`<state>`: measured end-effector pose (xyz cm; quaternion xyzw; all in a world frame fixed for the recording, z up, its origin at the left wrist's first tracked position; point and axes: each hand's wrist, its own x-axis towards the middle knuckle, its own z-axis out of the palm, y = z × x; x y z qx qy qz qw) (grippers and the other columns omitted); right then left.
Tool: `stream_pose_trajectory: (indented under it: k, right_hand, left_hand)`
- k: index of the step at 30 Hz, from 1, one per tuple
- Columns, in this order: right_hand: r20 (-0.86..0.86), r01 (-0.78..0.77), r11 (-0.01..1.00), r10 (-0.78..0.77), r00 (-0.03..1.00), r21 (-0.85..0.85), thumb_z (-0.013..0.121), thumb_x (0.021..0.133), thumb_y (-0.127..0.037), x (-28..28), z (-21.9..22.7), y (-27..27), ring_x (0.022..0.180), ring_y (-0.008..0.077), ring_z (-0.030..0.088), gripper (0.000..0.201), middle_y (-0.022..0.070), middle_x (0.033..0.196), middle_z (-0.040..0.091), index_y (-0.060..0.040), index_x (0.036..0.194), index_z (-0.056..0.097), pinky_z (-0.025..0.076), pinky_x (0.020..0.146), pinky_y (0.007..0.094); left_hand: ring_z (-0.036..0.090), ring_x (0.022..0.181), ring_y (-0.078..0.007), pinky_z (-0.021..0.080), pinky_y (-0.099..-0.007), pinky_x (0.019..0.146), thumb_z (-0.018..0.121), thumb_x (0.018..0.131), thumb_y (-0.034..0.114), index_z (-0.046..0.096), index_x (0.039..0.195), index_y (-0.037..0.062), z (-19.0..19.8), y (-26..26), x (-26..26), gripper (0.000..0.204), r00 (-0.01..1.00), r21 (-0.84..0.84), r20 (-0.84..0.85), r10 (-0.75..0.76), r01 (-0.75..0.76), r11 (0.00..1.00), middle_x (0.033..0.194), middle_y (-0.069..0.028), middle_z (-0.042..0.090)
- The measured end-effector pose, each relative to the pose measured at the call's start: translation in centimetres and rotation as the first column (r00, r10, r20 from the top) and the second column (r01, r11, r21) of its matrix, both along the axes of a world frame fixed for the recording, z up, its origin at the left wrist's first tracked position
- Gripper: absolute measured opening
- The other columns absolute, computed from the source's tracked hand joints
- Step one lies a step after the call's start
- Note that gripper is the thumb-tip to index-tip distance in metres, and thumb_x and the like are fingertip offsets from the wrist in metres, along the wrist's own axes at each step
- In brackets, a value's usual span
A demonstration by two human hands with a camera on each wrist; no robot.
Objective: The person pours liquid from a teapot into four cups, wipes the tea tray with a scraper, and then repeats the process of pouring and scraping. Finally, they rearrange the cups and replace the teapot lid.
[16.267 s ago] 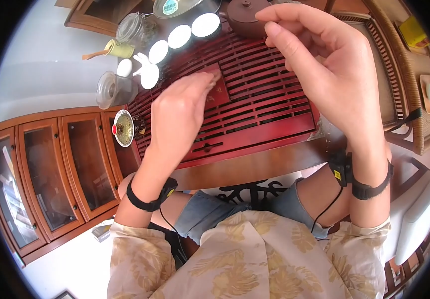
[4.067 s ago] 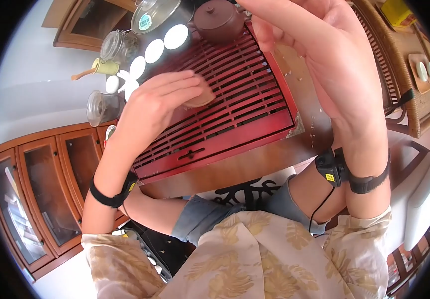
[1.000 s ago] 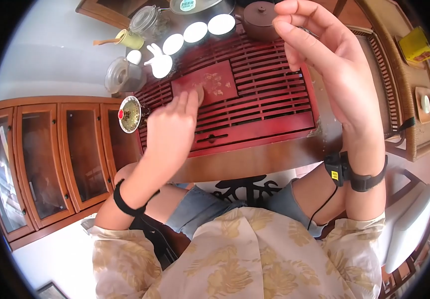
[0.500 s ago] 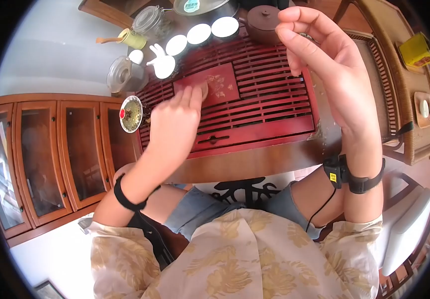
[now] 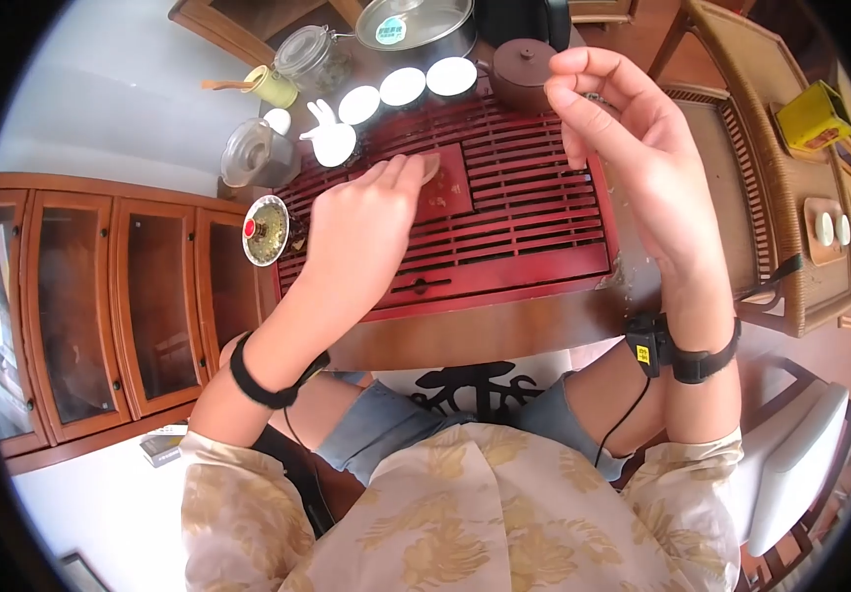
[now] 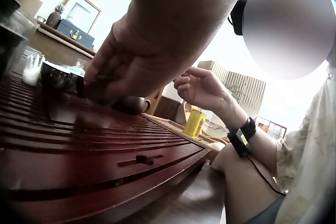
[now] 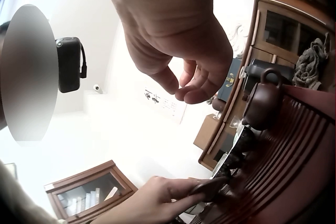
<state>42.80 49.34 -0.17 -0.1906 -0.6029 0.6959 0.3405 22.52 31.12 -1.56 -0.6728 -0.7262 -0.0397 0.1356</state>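
Note:
My left hand [image 5: 366, 222] is over the middle of the slatted red tea tray [image 5: 534, 266]. Its fingers and thumb pinch a small flat brown piece with a rounded edge [image 5: 431, 167], close over the tray's smooth red panel [image 5: 450, 200]. This piece looks dark in the right wrist view [image 7: 211, 186], and the fingers hide part of it. Raised above the tray's right side, my right hand [image 5: 638, 143] has loosely curled fingers, thumb tip close to the index fingertip, with nothing visible between them. Behind its fingertips stands a brown clay teapot [image 5: 522, 74].
White cups [image 5: 403, 88] line the tray's far side, beside a white rabbit-shaped figure [image 5: 333, 143]. Glass jars [image 5: 312, 61] stand beyond. A patterned bowl with a red knob [image 5: 266, 232] sits at the left. A woven rack [image 5: 785, 247] is at the right.
Over the last second my left hand has slid the brown piece rightward and away from me across the panel. Around four seconds ago it was over the slats. The right hand stays raised.

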Motion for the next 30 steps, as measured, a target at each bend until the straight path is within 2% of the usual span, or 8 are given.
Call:
stream_pose_trajectory:
  k: [7, 12, 17, 18, 20, 23, 27, 30]
  right_hand:
    - [0.011, 0.022, 1.0, -0.022, 1.0, -0.006, 0.076, 0.108, -0.016, 0.2, -0.2, 0.6, 0.083, 0.0049, 0.06, 0.034, -0.0014, 0.108, 0.069, -0.0014, 0.137, 0.067, 0.049, 0.077, 0.0228]
    - [0.021, 0.003, 1.0, -0.004, 1.0, 0.014, 0.076, 0.107, -0.016, 0.4, 0.0, 0.9, 0.083, 0.0053, 0.06, 0.034, -0.0007, 0.113, 0.069, -0.0013, 0.137, 0.067, 0.049, 0.076, 0.023]
    - [0.024, -0.005, 1.0, 0.004, 1.0, 0.017, 0.075, 0.108, -0.014, 0.3, -0.6, 0.7, 0.082, 0.0052, 0.06, 0.031, -0.0009, 0.114, 0.068, -0.0013, 0.134, 0.068, 0.049, 0.076, 0.0231]
    - [0.026, -0.002, 1.0, 0.001, 1.0, 0.021, 0.075, 0.108, -0.014, 0.3, -0.7, 0.7, 0.082, 0.0052, 0.06, 0.03, -0.001, 0.114, 0.068, -0.0013, 0.134, 0.068, 0.049, 0.075, 0.0231]
    - [0.039, -0.002, 1.0, 0.001, 0.999, 0.02, 0.076, 0.107, -0.015, 0.5, -0.8, 0.7, 0.082, 0.0048, 0.06, 0.031, -0.0013, 0.112, 0.069, -0.0019, 0.134, 0.067, 0.049, 0.075, 0.0223]
    - [0.048, 0.02, 0.998, -0.023, 0.999, 0.063, 0.08, 0.105, -0.016, 0.2, -1.0, 0.5, 0.083, 0.0052, 0.062, 0.031, -0.0017, 0.108, 0.07, -0.0025, 0.13, 0.069, 0.05, 0.072, 0.0219]
    - [0.108, 0.097, 0.847, -0.178, 0.978, 0.522, 0.085, 0.099, -0.013, 0.0, -0.3, -1.8, 0.084, 0.0071, 0.064, 0.026, 0.0024, 0.106, 0.072, -0.003, 0.12, 0.073, 0.054, 0.073, 0.0241]
    - [0.021, 0.056, 0.543, -0.134, 0.991, 0.838, 0.092, 0.09, -0.016, 0.9, 1.4, -5.7, 0.098, 0.0242, 0.071, 0.04, 0.0101, 0.114, 0.073, -0.0047, 0.124, 0.075, 0.06, 0.081, 0.0366]
  left_hand:
    - [0.076, 0.082, -0.0199, 0.06, -0.0321, 0.067, 0.071, 0.085, 0.009, 0.07, 0.107, 0.0019, -2.7, 1.9, 1.7, 0.023, 0.974, -0.043, -0.226, -0.018, 0.009, 0.999, 0.086, -0.0061, 0.071]
    - [0.081, 0.101, -0.0282, 0.065, -0.0385, 0.074, 0.069, 0.084, 0.007, 0.07, 0.13, -0.0054, -1.2, -2.9, 6.1, 0.047, 0.981, -0.097, -0.123, -0.148, 0.136, 0.986, 0.117, -0.0189, 0.08]
    - [0.079, 0.084, -0.0357, 0.063, -0.0418, 0.074, 0.067, 0.106, 0.008, 0.076, 0.132, 0.0095, 1.6, -3.8, 4.1, 0.027, 0.889, -0.092, 0.439, 0.132, -0.101, 0.991, 0.099, -0.021, 0.078]
    - [0.081, 0.09, -0.0282, 0.062, -0.0394, 0.071, 0.071, 0.107, 0.016, 0.073, 0.125, 0.0025, 2.6, -3.7, 3.8, 0.023, 0.788, -0.061, 0.591, 0.173, -0.169, 0.984, 0.099, -0.0178, 0.082]
    - [0.081, 0.093, -0.0213, 0.064, -0.037, 0.076, 0.068, 0.111, 0.018, 0.072, 0.131, 0.0017, 2.0, -4.4, 3.0, 0.026, 0.276, -0.037, 0.954, 0.12, -0.287, 0.957, 0.107, -0.0117, 0.083]
    - [0.078, 0.102, -0.0166, 0.065, -0.0357, 0.085, 0.064, 0.115, 0.023, 0.068, 0.139, 0.0007, 2.9, -5.9, 3.0, 0.033, -0.355, -0.171, 0.934, 0.05, -0.318, 0.933, 0.12, -0.008, 0.079]
    - [0.075, 0.111, -0.0152, 0.061, -0.0348, 0.096, 0.06, 0.117, 0.027, 0.062, 0.145, 0.0011, 2.1, -7.3, 4.1, 0.039, -0.514, -0.108, 0.854, -0.081, -0.328, 0.939, 0.123, -0.0073, 0.077]
    - [0.073, 0.11, -0.0143, 0.058, -0.0326, 0.099, 0.061, 0.117, 0.027, 0.063, 0.141, 0.002, 0.7, -8.0, 4.4, 0.034, -0.487, -0.064, 0.86, -0.151, -0.398, 0.915, 0.12, -0.0057, 0.075]
